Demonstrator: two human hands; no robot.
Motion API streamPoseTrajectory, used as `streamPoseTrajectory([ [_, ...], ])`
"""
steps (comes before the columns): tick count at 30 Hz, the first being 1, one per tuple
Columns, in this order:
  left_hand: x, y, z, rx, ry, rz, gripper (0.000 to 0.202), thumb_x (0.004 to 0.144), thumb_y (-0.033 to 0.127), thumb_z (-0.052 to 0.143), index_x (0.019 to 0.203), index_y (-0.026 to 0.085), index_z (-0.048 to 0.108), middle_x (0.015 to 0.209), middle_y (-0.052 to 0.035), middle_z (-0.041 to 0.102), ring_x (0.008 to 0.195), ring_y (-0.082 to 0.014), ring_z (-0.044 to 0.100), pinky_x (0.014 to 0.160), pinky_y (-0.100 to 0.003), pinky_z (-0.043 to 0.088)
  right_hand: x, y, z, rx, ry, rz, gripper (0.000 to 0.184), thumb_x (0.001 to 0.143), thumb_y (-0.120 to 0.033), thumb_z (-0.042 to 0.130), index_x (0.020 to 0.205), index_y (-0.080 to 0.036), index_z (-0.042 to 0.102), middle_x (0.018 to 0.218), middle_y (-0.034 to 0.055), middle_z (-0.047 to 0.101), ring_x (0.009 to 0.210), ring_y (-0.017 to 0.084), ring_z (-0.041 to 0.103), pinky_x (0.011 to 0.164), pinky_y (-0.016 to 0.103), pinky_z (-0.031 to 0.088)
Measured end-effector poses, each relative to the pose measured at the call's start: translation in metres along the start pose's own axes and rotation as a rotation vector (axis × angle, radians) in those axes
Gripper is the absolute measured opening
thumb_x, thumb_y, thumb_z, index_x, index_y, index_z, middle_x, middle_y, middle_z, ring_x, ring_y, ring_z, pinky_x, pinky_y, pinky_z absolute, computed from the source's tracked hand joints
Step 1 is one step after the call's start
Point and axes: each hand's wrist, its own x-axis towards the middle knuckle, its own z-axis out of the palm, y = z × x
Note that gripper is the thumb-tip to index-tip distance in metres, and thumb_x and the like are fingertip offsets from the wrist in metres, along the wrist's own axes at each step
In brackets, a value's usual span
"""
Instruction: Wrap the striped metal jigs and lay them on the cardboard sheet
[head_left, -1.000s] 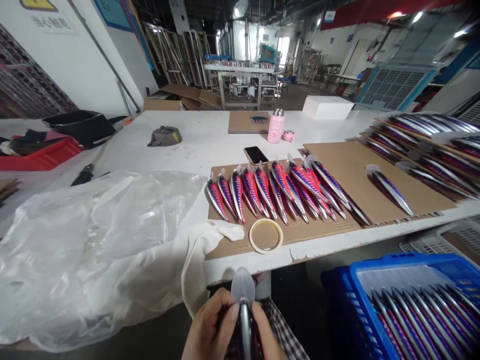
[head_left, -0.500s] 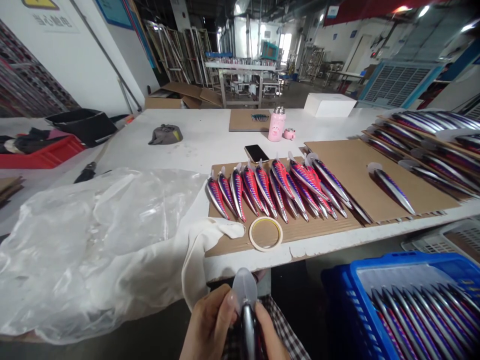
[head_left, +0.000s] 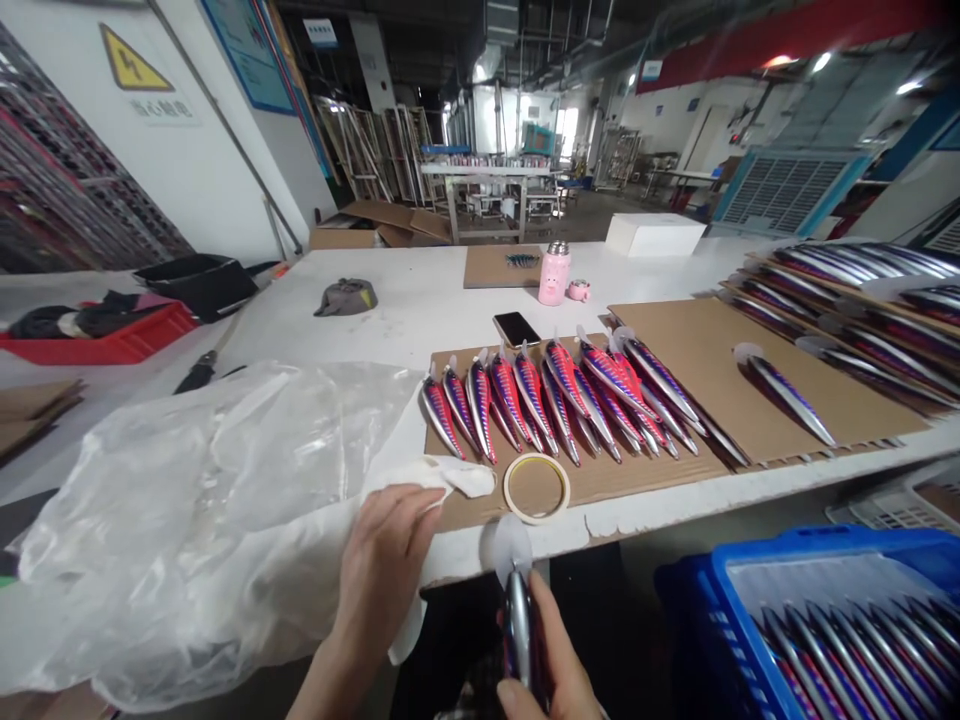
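My right hand (head_left: 559,660) grips a fishing lure (head_left: 517,620) with a dark, silvery body, its clear rounded lip pointing up and away from me just off the table edge. On the white cloth (head_left: 472,480) at the table's front lies my left hand (head_left: 390,550), its fingers curled over the fabric; the fingertips are partly hidden. Beyond it, a row of red, purple and silver lures (head_left: 532,390) rests on a cardboard sheet (head_left: 457,515). A roll of tape (head_left: 508,490) lies flat in front of that row, close to the lure I hold.
Clear plastic sheeting (head_left: 247,430) covers the table's left front. At lower right stands a blue crate (head_left: 694,600) of lures. Stacked boards of lures (head_left: 840,320) fill the right end. A phone (head_left: 516,328), a pink bottle (head_left: 554,275) and a white box (head_left: 652,235) stand farther back.
My left hand has left the lure's lip and moved up and left onto the white cloth. The right hand keeps the lure, now slightly farther right. The view has tilted up a little.
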Motion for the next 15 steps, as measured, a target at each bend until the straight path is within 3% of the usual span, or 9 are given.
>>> streamPoseTrajectory([
  [3, 0.019, -0.019, 0.009, 0.062, -0.036, -0.006, 0.027, 0.089, 0.034, 0.048, 0.105, 0.019, 0.065, 0.106, -0.0087, 0.063, 0.101, -0.0291, 0.054, 0.092, -0.043, 0.038, 0.006, 0.003, 0.007, 0.040, -0.017, -0.001, 0.072, 0.077, -0.010, 0.055, 0.146, -0.019, 0.033, 0.139, 0.0043, 0.049, 0.131, 0.021, 0.042, 0.106, 0.030, 0.037],
  [6, 0.021, -0.024, 0.012, 0.070, -0.107, -0.027, 0.026, 0.089, 0.034, 0.047, 0.101, 0.020, 0.064, 0.099, -0.0069, 0.066, 0.093, -0.0277, 0.058, 0.085, -0.041, 0.041, 0.010, 0.004, 0.009, 0.088, -0.041, -0.034, 0.071, 0.076, -0.008, 0.051, 0.145, -0.018, 0.034, 0.141, 0.0035, 0.047, 0.132, 0.020, 0.040, 0.109, 0.028, 0.032],
  [11, -0.006, 0.002, -0.001, -0.068, -0.244, -0.038, 0.018, 0.090, 0.036, 0.048, 0.086, 0.026, 0.063, 0.084, 0.0016, 0.065, 0.080, -0.0192, 0.060, 0.072, -0.028, 0.044, 0.013, 0.001, 0.009, 0.098, -0.067, -0.051, 0.070, 0.080, -0.013, 0.055, 0.145, -0.024, 0.034, 0.134, 0.0036, 0.055, 0.117, 0.023, 0.058, 0.095, 0.025, 0.048],
  [15, -0.028, 0.019, -0.004, -0.412, -0.282, -0.236, 0.015, 0.089, 0.036, 0.052, 0.082, 0.023, 0.059, 0.075, 0.0038, 0.060, 0.068, -0.0134, 0.057, 0.063, -0.020, 0.044, 0.021, -0.004, 0.015, 0.073, -0.058, -0.115, 0.068, 0.082, -0.013, 0.054, 0.146, -0.022, 0.033, 0.139, 0.0033, 0.050, 0.129, 0.022, 0.044, 0.103, 0.027, 0.041],
])
